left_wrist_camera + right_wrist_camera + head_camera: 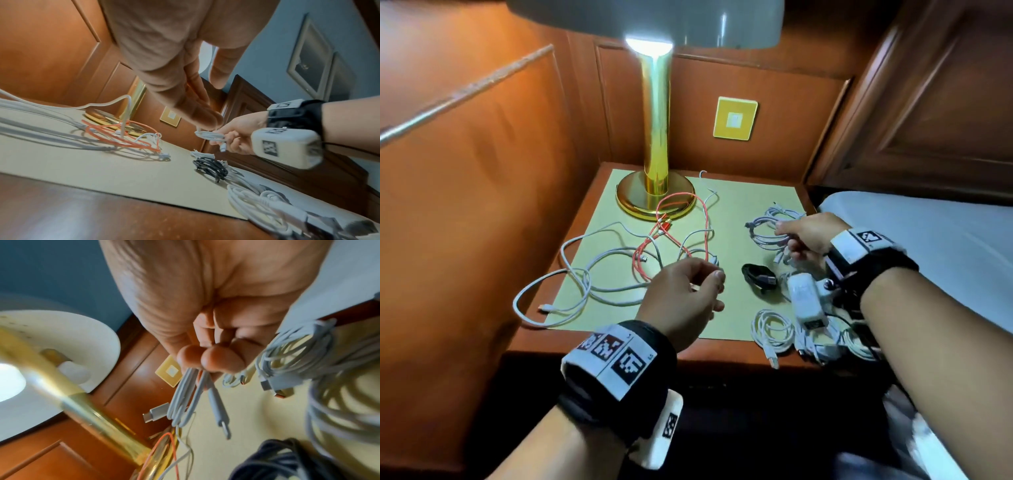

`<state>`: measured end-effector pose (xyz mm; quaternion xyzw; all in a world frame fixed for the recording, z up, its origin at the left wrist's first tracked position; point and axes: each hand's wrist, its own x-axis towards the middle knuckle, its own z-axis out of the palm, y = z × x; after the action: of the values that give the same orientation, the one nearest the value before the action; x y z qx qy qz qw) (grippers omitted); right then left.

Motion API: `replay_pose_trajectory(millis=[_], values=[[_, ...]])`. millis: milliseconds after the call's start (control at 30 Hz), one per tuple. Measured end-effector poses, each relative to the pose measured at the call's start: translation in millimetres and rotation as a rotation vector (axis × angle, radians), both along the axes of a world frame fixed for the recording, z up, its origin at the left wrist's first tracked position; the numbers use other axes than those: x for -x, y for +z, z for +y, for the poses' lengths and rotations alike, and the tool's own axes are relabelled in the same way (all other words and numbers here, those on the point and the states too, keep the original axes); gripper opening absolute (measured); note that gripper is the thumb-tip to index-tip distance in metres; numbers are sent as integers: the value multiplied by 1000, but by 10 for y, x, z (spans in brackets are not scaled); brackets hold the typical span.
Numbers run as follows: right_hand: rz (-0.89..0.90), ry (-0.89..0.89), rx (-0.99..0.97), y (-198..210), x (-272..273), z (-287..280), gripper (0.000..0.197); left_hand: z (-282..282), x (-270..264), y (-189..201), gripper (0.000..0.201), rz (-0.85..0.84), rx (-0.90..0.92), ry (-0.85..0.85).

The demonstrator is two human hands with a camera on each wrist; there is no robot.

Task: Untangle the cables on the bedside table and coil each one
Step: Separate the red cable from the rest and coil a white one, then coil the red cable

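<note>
On the bedside table (pixel 599 346) an orange cable (pixel 671 233) and a long white cable (pixel 585 274) lie tangled beside the lamp base. My left hand (pixel 698 291) hovers just in front of the tangle, its fingers (pixel 197 110) relaxed and holding nothing. My right hand (pixel 791 240) is at the back right. It pinches a folded white cable (pixel 191 394) between thumb and fingertips (pixel 213 360), and one plug (pixel 225 428) hangs free. That bundle (pixel 211 136) hangs over a coiled white cable (pixel 765 222) lying on the mat.
A brass lamp (pixel 655 192) stands at the back of the yellow mat (pixel 732 202). A black coil (pixel 758 275), a white charger block (pixel 806 301) and more white coils (pixel 770 329) lie at the right front. Wood panels close the left and back; a bed (pixel 928 240) lies to the right.
</note>
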<state>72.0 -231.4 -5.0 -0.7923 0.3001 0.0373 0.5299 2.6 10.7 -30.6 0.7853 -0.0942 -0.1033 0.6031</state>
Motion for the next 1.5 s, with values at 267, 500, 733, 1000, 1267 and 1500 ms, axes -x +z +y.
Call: replay_pose_trajectory(millis=[267,500,733,1000,1267,1500], values=[[249,18,85,-301,-487,117,21,-132,-53,-15,15,-53,-37,-43],[186,-15,113,-300,-567,177,26,-38,-71,-1,16,-55,-48,-22],[174,-6,229,-237,-631,128,30,13,-42,14,16,-56,-69,-13],[182,29,367,-252,-695,138,43,42,-69,-17,16,-53,-96,0],[171,69,499,-286,-658,-6,50,0,-67,-8,18,-86,-149,-22],[175,147,575,-232,-626,70,51,82,-47,20,19,-114,-194,-18]])
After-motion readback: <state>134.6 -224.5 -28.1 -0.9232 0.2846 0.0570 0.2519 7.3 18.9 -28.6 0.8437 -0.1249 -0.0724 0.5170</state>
